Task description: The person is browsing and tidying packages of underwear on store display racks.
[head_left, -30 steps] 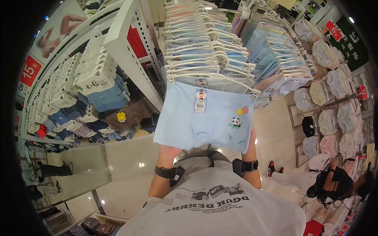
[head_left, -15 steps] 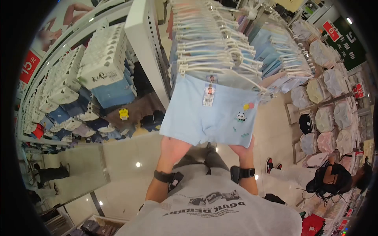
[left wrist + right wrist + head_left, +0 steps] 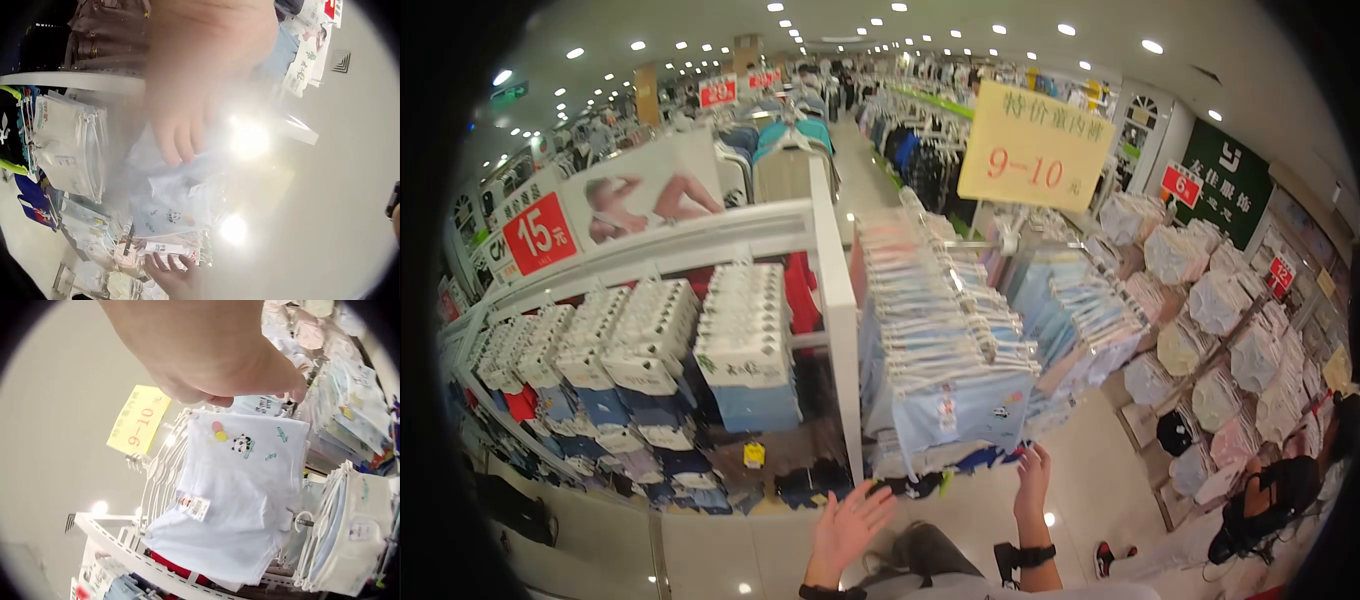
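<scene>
Light blue children's boxer shorts (image 3: 960, 412) with a small panda print hang on a white hanger at the front of a packed rail. In the right wrist view, the panda, balloons and a price tag on the shorts (image 3: 250, 481) show plainly. My left hand (image 3: 852, 525) is below and left of them, palm up, fingers spread, holding nothing. Below their right side my right hand (image 3: 1032, 488) is raised with relaxed fingers, also empty. The left wrist view shows my left hand (image 3: 200, 81) large and blurred, with the right hand (image 3: 178, 278) beyond.
A white shelf unit (image 3: 840, 320) with boxed underwear (image 3: 745, 330) stands on the left. A yellow price sign (image 3: 1037, 147) rises above the rail. Bundled briefs (image 3: 1220, 300) line the right wall, and a person with a black bag (image 3: 1270, 500) is at lower right.
My hands have come away from the shorts, which they were under and behind before, and are now apart below them. The shorts hang back against the rail. The head view has tilted up.
</scene>
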Tool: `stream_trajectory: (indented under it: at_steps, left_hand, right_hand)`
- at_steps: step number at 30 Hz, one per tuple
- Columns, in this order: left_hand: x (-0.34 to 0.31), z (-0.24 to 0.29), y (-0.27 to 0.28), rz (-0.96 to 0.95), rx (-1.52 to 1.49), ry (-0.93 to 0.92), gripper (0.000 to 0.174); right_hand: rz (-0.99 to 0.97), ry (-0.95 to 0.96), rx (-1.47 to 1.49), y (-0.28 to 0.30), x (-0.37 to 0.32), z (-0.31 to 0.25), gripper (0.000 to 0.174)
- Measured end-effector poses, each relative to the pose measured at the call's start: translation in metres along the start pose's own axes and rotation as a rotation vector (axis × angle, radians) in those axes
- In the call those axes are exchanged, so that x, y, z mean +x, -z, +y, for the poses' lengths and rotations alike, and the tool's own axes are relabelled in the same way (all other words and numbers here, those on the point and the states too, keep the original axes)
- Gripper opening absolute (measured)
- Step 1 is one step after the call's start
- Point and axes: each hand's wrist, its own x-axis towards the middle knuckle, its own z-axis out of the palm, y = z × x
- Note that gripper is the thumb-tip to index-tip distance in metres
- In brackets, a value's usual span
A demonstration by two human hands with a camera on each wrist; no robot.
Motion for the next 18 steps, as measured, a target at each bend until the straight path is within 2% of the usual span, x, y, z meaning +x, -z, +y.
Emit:
stream_trajectory:
  at_steps: [2,5,6,9,10,13,16,18]
  left_hand:
    - [-0.004,0.010,0.004,0.006,0.037,-0.004,0.070]
    - [-0.016,0.021,0.006,0.028,0.079,-0.040,0.067]
    - [-0.021,0.028,0.003,0.030,0.103,-0.060,0.066]
    - [-0.038,0.044,0.003,0.045,0.118,-0.125,0.063]
    - [-0.043,0.049,0.007,0.054,0.127,-0.145,0.063]
    - [-0.059,0.066,0.027,0.107,0.141,-0.193,0.059]
    - [-0.073,0.091,0.042,0.134,0.193,-0.254,0.056]
    - [-0.084,0.111,0.051,0.152,0.201,-0.307,0.056]
  right_hand:
    - [0.065,0.217,-0.229,-0.027,-0.015,-0.019,0.032]
    - [-0.162,0.324,-0.274,-0.057,-0.025,-0.030,0.025]
    - [-0.238,0.323,-0.202,-0.079,-0.037,-0.043,0.020]
    - [-0.686,0.146,-0.481,-0.110,-0.054,-0.058,0.037]
    - [-0.821,0.113,-0.391,-0.130,-0.067,-0.060,0.048]
    - [-1.222,-0.012,-0.590,-0.169,-0.084,-0.051,0.038]
    - [-1.619,-0.018,-0.591,-0.223,-0.112,-0.052,0.029]
    - [-1.804,0.024,-0.592,-0.255,-0.131,-0.052,0.026]
